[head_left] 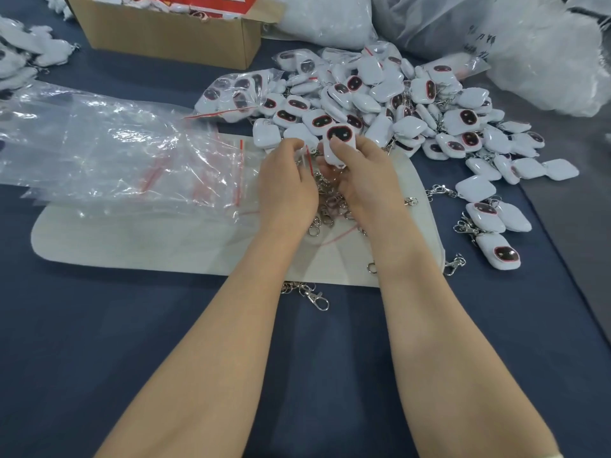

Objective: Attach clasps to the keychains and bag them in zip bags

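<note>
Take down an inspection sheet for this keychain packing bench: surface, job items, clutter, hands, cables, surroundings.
Surface: dark blue cloth-covered table, with a pale felt mat under the hands.
Job's things: heap of white square plastic keychains with dark red-rimmed faces; silver metal clasps piled on the mat; stack of clear zip bags with red seals at left.
Clutter: open brown cardboard box; one stray clasp on the cloth beside the mat's near edge.
Hands: right hand grips one keychain; left hand has curled fingers, its hold unclear.
Cables: nothing seen.
Surroundings: big clear plastic sacks at the far right.
</note>
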The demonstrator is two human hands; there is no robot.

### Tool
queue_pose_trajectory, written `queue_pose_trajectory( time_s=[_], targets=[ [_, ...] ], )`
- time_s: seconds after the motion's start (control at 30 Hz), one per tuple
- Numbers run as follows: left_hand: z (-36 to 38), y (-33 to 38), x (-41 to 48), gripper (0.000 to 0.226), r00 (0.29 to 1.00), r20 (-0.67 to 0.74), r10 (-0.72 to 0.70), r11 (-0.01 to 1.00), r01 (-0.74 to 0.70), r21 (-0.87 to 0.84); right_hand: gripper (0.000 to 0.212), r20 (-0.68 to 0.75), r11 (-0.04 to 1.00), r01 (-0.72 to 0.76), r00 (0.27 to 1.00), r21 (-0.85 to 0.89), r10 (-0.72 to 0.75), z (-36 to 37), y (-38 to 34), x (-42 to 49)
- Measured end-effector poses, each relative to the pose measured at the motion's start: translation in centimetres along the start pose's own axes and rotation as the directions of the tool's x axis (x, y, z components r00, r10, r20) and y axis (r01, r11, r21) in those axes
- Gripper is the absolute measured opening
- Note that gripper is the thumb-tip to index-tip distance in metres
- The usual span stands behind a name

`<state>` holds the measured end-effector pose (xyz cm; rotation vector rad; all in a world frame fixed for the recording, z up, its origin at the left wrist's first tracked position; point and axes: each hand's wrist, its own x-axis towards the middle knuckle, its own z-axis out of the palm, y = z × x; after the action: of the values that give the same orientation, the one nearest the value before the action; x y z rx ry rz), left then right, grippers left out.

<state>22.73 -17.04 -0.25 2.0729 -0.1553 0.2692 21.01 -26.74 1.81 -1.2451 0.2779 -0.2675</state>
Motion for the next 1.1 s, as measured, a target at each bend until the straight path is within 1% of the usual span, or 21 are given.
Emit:
queue_pose_trajectory(
  time_s=[0.03, 0.1, 0.17, 0.3, 0.37, 0.5, 0.6, 0.73, 0.87, 1.1],
  targets=[
    [0.01, -0.01, 0.02, 0.037, 1.000, 0.004, -0.003, 1.000, 0.003, -0.001, 0.003, 0.014, 0.998, -0.021, 1.000, 0.052, 0.020, 0.06, 0.01, 0.01],
    [0.01, -0.01, 0.08, 0.036, 1.000, 0.013, -0.005, 1.000, 0.005, -0.003, 0.002, 0.023, 0.995, -0.041, 0.999, 0.095, 0.039, 0.12, 0.04, -0.02],
    [-0.02, 0.03, 0.12, 0.035, 1.000, 0.015, -0.006, 1.000, 0.006, -0.015, 0.003, 0.024, 0.995, -0.030, 0.999, 0.094, 0.028, 0.12, 0.06, -0.13],
    [-0.05, 0.10, 0.12, 0.035, 1.000, 0.012, -0.016, 0.999, 0.016, -0.032, 0.012, 0.031, 0.998, 0.009, 0.999, 0.060, -0.011, 0.08, -0.01, -0.26],
    [-0.02, 0.13, 0.10, 0.036, 1.000, 0.014, -0.024, 0.999, 0.025, -0.039, 0.014, 0.044, 0.999, 0.011, 0.999, 0.054, -0.014, -0.03, -0.08, -0.29],
    [0.01, 0.15, 0.09, 0.036, 0.999, 0.015, -0.030, 0.999, 0.031, -0.041, 0.008, 0.043, 0.996, 0.006, 0.999, 0.092, -0.009, -0.08, 0.02, -0.19],
    [0.04, 0.10, 0.13, 0.036, 1.000, 0.018, -0.025, 0.999, 0.025, -0.044, 0.007, 0.031, 0.993, -0.028, 0.999, 0.111, 0.025, 0.02, 0.14, 0.05],
    [0.09, 0.08, 0.14, 0.036, 1.000, 0.016, -0.019, 0.999, 0.019, -0.033, 0.021, 0.041, 0.990, -0.047, 0.998, 0.136, 0.041, 0.00, 0.23, 0.08],
    [0.06, 0.08, 0.11, 0.035, 0.999, 0.023, -0.024, 0.999, 0.025, -0.040, 0.018, 0.052, 0.996, -0.028, 0.998, 0.087, 0.023, -0.15, 0.27, -0.05],
    [-0.01, 0.18, 0.07, 0.035, 0.999, 0.027, -0.027, 0.999, 0.028, -0.044, 0.020, 0.068, 0.988, -0.044, 0.997, 0.148, 0.035, 0.28, 0.43, 0.06]
  ],
)
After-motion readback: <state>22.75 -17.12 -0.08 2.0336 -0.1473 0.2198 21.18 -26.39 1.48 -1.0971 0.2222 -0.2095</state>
